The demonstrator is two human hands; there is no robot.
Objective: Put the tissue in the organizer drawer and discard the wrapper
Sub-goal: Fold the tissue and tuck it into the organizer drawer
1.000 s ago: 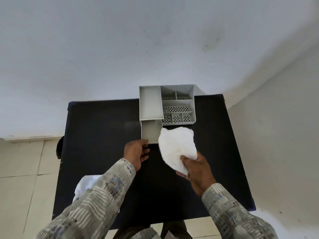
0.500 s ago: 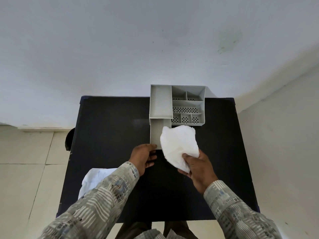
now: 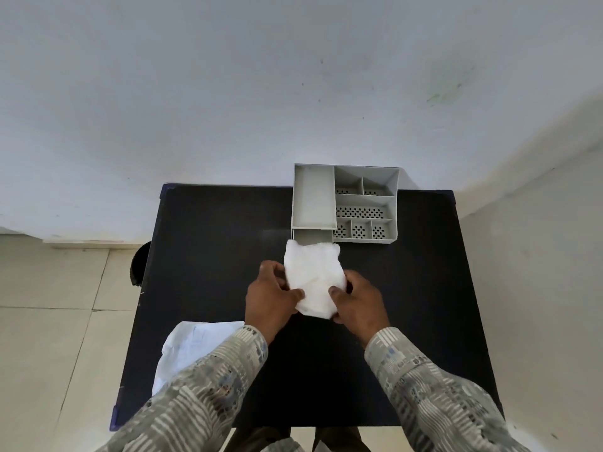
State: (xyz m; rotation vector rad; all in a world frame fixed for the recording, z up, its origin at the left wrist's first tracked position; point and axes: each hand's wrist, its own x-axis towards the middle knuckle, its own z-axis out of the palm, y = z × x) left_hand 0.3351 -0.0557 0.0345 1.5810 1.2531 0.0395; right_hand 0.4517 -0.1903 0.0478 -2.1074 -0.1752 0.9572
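Note:
A white wad of tissue (image 3: 312, 275) is held over the pulled-out drawer (image 3: 312, 236) of the grey organizer (image 3: 394, 203), covering most of the drawer's front. My left hand (image 3: 270, 296) grips the tissue's left side and my right hand (image 3: 357, 300) grips its lower right side. The organizer stands at the far edge of the black table (image 3: 208, 256), with several perforated compartments on its right. The pale wrapper (image 3: 192, 349) lies crumpled at the table's near left edge, partly under my left sleeve.
The table stands against a white wall, with another wall close on the right. Tiled floor lies to the left. A dark round object (image 3: 138, 264) peeks out beside the table's left edge.
My left hand let go of the drawer front and took hold of the tissue. My right hand moved the tissue left, over the open drawer.

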